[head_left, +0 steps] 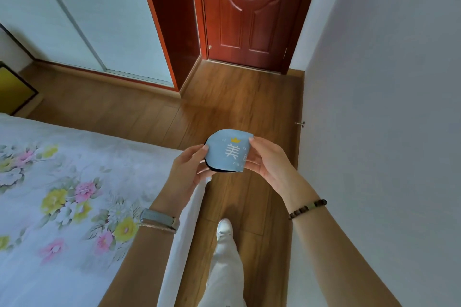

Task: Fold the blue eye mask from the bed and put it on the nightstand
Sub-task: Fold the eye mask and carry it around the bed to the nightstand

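Mask status: the blue eye mask (228, 151) is off the bed (62, 182), doubled over in the air above the floor beside the bed edge. Your left hand (189, 167) pinches its left edge, your right hand (267, 161) clasps the right side, thumb on top. A black lining shows along the lower rim. Line up the two halves before pressing the crease; keep both pinches firm so it does not spring open. Nightstand not in view; carry the mask closed
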A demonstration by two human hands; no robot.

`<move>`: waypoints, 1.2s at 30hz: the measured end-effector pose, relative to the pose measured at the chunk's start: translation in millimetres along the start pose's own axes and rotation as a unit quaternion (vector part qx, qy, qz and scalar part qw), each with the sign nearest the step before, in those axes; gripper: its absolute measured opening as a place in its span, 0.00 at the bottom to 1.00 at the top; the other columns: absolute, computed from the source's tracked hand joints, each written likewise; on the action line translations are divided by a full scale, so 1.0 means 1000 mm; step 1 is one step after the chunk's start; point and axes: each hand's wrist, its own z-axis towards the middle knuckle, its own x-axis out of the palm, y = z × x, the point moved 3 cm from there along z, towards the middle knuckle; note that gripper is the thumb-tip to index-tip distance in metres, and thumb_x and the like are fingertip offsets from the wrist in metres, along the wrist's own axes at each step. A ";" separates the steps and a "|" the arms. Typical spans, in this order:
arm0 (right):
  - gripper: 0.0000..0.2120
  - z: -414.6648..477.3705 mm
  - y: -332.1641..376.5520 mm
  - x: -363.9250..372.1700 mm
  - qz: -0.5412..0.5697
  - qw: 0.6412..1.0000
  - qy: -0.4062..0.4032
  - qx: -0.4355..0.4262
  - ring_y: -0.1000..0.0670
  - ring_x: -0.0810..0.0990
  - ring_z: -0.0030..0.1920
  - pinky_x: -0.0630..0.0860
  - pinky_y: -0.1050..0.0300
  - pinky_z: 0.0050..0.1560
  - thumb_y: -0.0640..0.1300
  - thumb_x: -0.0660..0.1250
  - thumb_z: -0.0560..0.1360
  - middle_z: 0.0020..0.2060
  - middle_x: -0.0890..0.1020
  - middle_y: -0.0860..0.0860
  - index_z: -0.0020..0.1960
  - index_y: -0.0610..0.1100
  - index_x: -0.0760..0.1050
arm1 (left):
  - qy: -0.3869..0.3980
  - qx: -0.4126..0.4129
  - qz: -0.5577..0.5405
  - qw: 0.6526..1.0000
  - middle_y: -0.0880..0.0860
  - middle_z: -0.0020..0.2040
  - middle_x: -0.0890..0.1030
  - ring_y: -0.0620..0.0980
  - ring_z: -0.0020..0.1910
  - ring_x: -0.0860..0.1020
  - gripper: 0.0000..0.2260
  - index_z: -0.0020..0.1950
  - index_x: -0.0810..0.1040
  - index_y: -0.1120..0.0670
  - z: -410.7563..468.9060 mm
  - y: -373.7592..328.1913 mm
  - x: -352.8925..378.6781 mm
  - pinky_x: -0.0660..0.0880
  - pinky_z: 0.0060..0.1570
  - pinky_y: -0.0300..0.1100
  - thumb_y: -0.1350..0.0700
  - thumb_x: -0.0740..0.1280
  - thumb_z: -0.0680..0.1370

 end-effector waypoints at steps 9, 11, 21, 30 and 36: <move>0.13 0.121 0.082 0.029 -0.048 0.999 -0.024 0.001 0.47 0.85 0.54 0.83 0.55 0.47 0.44 0.64 0.81 0.58 0.83 0.44 0.65 0.43 0.75 | -0.003 -0.026 -0.038 0.999 0.56 0.53 0.85 0.51 0.50 0.85 0.10 0.58 0.79 0.57 0.129 -0.063 0.005 0.82 0.42 0.42 0.55 0.66 0.79; 0.13 0.144 0.095 0.037 -0.052 0.998 -0.026 0.000 0.48 0.86 0.53 0.83 0.56 0.45 0.44 0.63 0.81 0.57 0.84 0.44 0.65 0.43 0.75 | -0.011 -0.035 -0.044 0.998 0.56 0.53 0.85 0.52 0.51 0.85 0.11 0.59 0.78 0.57 0.154 -0.078 0.005 0.82 0.45 0.45 0.55 0.67 0.79; 0.15 0.251 0.136 0.065 -0.062 0.998 0.010 0.026 0.45 0.86 0.54 0.83 0.49 0.54 0.43 0.64 0.81 0.57 0.85 0.41 0.66 0.40 0.76 | -0.058 -0.044 -0.068 0.995 0.57 0.55 0.84 0.53 0.50 0.85 0.11 0.59 0.78 0.58 0.243 -0.119 -0.007 0.83 0.45 0.45 0.56 0.67 0.79; 0.14 0.377 0.172 0.084 -0.083 0.991 0.079 0.064 0.47 0.86 0.51 0.84 0.50 0.51 0.43 0.64 0.81 0.55 0.85 0.43 0.65 0.41 0.77 | -0.163 -0.037 -0.088 0.982 0.60 0.57 0.82 0.55 0.51 0.84 0.13 0.62 0.76 0.60 0.328 -0.151 -0.004 0.83 0.41 0.43 0.57 0.66 0.79; 0.15 0.453 0.210 0.111 -0.122 0.978 0.150 0.083 0.48 0.88 0.48 0.84 0.51 0.48 0.43 0.67 0.79 0.54 0.85 0.43 0.65 0.41 0.76 | -0.242 -0.017 -0.114 0.964 0.59 0.56 0.81 0.52 0.46 0.85 0.12 0.61 0.77 0.60 0.379 -0.176 -0.006 0.82 0.41 0.43 0.56 0.66 0.79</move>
